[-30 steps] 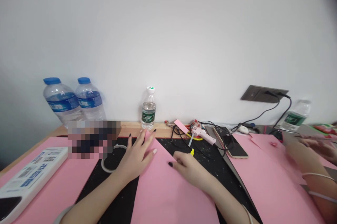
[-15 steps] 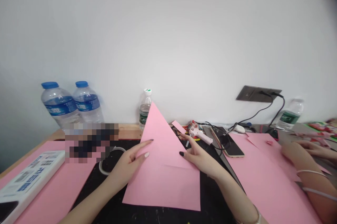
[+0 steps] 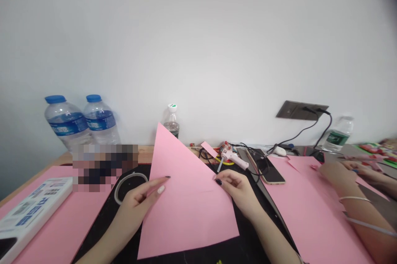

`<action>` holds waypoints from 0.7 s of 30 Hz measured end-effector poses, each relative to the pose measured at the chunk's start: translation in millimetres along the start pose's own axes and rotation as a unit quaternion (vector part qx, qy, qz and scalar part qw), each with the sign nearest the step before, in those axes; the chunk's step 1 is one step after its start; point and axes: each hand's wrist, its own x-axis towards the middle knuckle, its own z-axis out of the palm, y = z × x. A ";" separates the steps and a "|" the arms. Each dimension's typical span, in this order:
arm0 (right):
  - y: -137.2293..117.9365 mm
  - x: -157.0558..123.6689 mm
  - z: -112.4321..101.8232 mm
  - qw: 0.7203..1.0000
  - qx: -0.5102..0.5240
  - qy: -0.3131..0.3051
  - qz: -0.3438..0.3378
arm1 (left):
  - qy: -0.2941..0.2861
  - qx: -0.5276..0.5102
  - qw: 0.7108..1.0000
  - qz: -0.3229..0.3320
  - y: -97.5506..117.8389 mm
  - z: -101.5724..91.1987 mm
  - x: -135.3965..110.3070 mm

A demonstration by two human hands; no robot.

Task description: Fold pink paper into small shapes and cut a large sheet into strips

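Note:
Both my hands hold up a large pink paper sheet (image 3: 182,210), which narrows to a point at the far end and hides most of a small water bottle (image 3: 171,121). My left hand (image 3: 139,200) grips the sheet's left edge, with its fingertips on the paper. My right hand (image 3: 235,189) holds the right edge, with its dark-painted nails on top of the paper. The sheet's near corner hangs over a black cutting mat (image 3: 102,218).
A pink hot glue gun (image 3: 232,160) and tangled cables lie beyond the sheet, next to a phone (image 3: 266,169). Pink sheets (image 3: 310,210) lie to the right, where a co-worker's arm (image 3: 356,206) reaches in. A clear plastic ring (image 3: 127,187) sits on the mat.
The pink sheet, lying flat a second ago, is now lifted and has swung, with its point moving left across the small bottle. Both hands have shifted along its edges.

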 end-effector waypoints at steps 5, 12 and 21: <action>0.6 -1.3 -3.3 0.999 0.025 0.023 0.028 | -0.071 0.037 0.997 0.007 5.8 -3.6 -2.4; -6.3 -5.8 -4.3 0.999 0.030 -0.031 -0.013 | -0.062 0.077 0.995 0.010 3.7 -4.6 -1.8; 1.8 -7.8 -9.9 1.000 -0.018 -0.006 0.002 | 0.004 0.140 0.989 0.043 -1.8 -5.8 2.7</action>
